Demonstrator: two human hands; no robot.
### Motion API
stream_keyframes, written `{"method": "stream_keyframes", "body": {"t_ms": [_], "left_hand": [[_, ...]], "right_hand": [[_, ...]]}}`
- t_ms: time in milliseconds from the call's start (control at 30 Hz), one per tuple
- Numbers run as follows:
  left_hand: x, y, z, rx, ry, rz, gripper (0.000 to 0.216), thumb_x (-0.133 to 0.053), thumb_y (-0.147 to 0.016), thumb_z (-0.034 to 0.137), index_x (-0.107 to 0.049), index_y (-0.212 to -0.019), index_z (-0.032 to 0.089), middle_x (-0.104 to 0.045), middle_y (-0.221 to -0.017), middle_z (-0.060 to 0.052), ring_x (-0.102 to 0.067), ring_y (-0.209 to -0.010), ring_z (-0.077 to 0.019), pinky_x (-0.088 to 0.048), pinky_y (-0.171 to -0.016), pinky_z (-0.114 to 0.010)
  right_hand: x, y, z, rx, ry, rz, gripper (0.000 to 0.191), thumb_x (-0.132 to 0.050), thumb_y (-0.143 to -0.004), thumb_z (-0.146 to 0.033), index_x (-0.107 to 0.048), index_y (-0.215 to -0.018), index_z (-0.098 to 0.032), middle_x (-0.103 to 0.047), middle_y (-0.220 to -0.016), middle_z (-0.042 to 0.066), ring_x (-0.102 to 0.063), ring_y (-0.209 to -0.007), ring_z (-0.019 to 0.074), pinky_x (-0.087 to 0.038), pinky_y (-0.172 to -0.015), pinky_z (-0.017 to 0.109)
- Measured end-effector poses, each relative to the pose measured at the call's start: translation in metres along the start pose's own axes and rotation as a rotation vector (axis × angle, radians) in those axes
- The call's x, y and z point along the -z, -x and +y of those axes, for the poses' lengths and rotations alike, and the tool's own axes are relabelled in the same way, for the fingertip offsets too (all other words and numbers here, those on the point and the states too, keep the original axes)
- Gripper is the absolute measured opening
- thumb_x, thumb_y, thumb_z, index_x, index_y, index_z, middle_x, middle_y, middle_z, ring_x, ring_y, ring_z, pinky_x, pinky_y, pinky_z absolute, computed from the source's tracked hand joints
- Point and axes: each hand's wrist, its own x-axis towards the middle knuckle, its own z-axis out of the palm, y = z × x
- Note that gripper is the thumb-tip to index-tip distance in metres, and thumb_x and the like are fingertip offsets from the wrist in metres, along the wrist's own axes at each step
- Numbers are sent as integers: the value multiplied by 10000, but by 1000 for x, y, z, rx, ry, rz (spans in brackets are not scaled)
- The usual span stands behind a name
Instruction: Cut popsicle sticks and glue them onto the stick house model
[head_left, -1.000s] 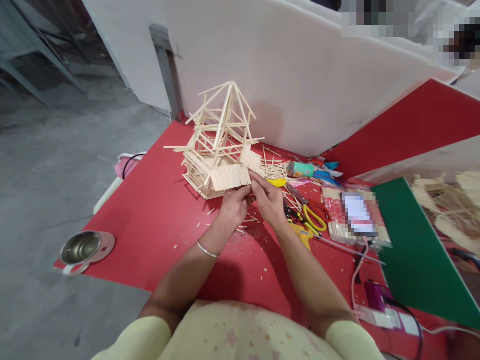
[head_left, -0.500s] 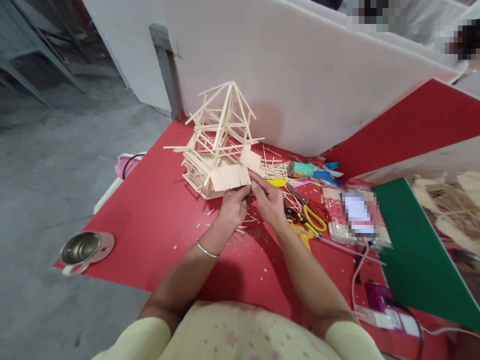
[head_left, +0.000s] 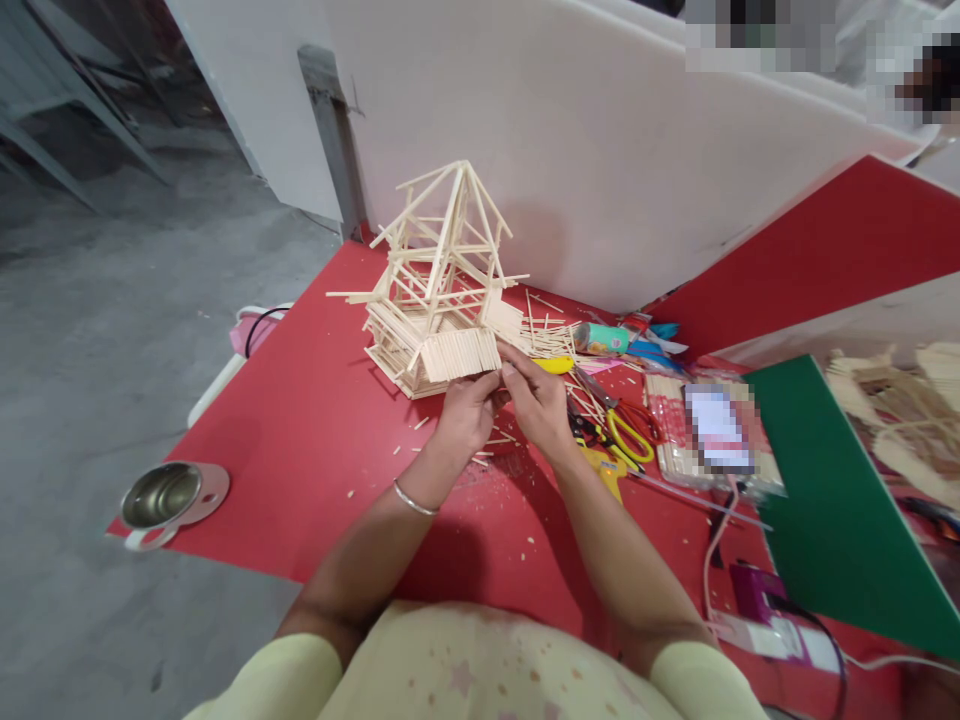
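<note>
A model house of thin wooden sticks point(head_left: 439, 285) stands on the red table point(head_left: 315, 440), with a peaked open frame and a slatted panel along its near edge. My left hand point(head_left: 466, 415) has its fingers curled against the lower right corner of that panel. Touching it from the right, my right hand point(head_left: 536, 400) pinches at the same corner with fingertips pressed together. Whatever sits between the fingers is too small to name. A silver bangle point(head_left: 415, 498) circles my left wrist.
Loose sticks point(head_left: 551, 335), yellow-handled scissors point(head_left: 626, 435), a small can point(head_left: 600, 339), a phone point(head_left: 718, 428) and cables lie right of the hands. A green board point(head_left: 832, 500) lies farther right. A steel cup point(head_left: 161, 497) sits at the table's left corner. White foam walls point(head_left: 600, 150) stand behind.
</note>
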Motion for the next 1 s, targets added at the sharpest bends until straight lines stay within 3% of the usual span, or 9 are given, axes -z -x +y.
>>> {"method": "stream_keyframes", "body": {"t_ms": [567, 767, 900, 1000], "left_hand": [[2, -1, 0, -11, 74, -36, 289, -804, -649, 131, -754, -928, 187, -743, -866, -9, -668, -795, -138, -521, -831, -265], [1, 1, 0, 16, 73, -61, 277, -814, -638, 137, -747, -905, 164, -745, -887, -31, -681, -822, -157, -532, -818, -286], [1, 7, 3, 109, 15, -57, 275, -819, -621, 135, -733, -881, 141, -733, -872, -45, -667, -771, -135, -524, -733, -253], [7, 16, 10, 169, -60, 12, 327, -825, -593, 124, -713, -899, 136, -708, -803, -28, -634, -682, -100, -493, -646, -215]], "right_hand": [[1, 1, 1, -5, 33, 6, 427, -474, -942, -284, -657, -1326, -264, -694, -1298, 4, -658, -1167, 169, -467, -1073, 311], [3, 5, -1, -37, 68, 28, 409, -474, -963, -345, -659, -1318, -265, -704, -1277, 21, -660, -1160, 184, -482, -1059, 338], [13, 21, -5, -63, 108, 106, 345, -499, -970, -398, -711, -1200, -251, -744, -1160, 42, -690, -1045, 189, -526, -954, 330], [28, 43, -2, -129, 144, 224, 263, -569, -940, -422, -726, -903, -214, -750, -956, 39, -680, -843, 167, -529, -795, 290]]}}
